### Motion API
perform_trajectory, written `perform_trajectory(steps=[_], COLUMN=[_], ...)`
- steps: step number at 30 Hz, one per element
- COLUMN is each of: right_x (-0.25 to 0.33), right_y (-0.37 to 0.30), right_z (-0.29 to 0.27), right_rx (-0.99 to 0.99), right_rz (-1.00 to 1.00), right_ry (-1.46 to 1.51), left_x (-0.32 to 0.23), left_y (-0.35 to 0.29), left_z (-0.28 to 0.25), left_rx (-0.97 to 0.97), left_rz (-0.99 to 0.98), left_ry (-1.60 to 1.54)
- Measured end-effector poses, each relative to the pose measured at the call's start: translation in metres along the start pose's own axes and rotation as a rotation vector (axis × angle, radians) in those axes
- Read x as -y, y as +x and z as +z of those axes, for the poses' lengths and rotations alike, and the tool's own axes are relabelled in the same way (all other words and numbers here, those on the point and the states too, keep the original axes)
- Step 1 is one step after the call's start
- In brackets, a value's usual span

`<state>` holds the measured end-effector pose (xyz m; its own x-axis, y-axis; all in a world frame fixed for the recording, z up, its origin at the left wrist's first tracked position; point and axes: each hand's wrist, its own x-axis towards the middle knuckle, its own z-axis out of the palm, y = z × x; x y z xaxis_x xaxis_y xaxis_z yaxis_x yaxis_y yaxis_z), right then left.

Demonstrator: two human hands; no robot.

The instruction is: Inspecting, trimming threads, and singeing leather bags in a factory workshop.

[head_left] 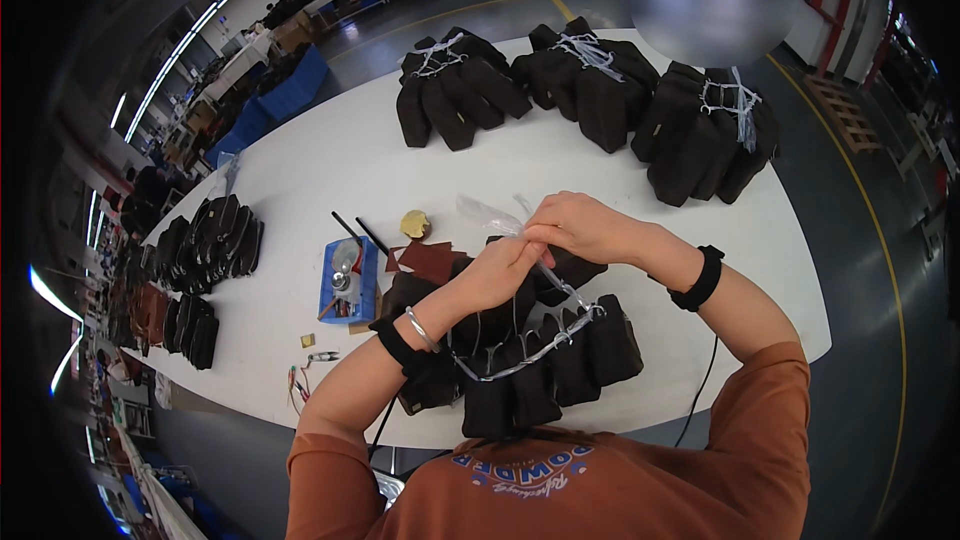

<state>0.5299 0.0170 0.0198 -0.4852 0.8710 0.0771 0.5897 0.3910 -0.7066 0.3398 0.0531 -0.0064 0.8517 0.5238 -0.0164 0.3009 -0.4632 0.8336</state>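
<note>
Close in front of me lies a group of dark pouches (535, 390), strung together through their tops by a twisted strip of clear plastic (530, 357). Above the far side of the group my left hand (500, 272) and my right hand (580, 224) meet, fingers closed on the ends of that strip. A loose, filmy tail (485, 212) sticks out beyond my fingers. Where the strip crosses between the hands, my fingers cover it, so I cannot make out whether it is knotted. Both wrists wear black bands.
Three tied bundles of dark pouches (462, 90) stand along the far edge of the white table (330, 150). To the left are a blue bin (350, 318) of tools, brown leather pieces (425, 262), a yellowish roll (415, 224) and stacked dark pouches (205, 245).
</note>
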Motion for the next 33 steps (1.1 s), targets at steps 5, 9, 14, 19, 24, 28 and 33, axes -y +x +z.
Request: perform_trajectory(steps=[5,9,14,19,24,28,33], right_x=[-0.001,0.009,0.003,0.000,-0.005,-0.013,0.009], right_y=[-0.014,-0.024,-0.025,-0.009,-0.001,-0.001,-0.013], right_z=[-0.001,0.001,0.010,0.018,0.022,0.029,0.016], right_rx=[-0.102,-0.099,-0.230,0.094,0.141,0.110,-0.230], right_rz=[0.031,0.031,-0.017,0.190,0.233,0.272,0.011], right_ry=[-0.038,0.020,0.046,0.587,0.792,0.806,-0.170], left_x=[0.010,0.004,-0.016,-0.021,-0.007,-0.001,0.000], left_y=[0.001,0.000,-0.011,-0.021,-0.030,-0.030,-0.033], left_z=[-0.009,-0.016,-0.024,-0.026,-0.015,-0.015,-0.022], left_rx=[0.047,0.015,-0.073,-0.214,-0.392,-0.449,-0.396], left_rz=[-0.117,-0.282,-0.080,0.237,0.407,0.419,0.376], left_ry=[-0.224,-0.605,-0.208,0.370,0.419,0.483,0.661])
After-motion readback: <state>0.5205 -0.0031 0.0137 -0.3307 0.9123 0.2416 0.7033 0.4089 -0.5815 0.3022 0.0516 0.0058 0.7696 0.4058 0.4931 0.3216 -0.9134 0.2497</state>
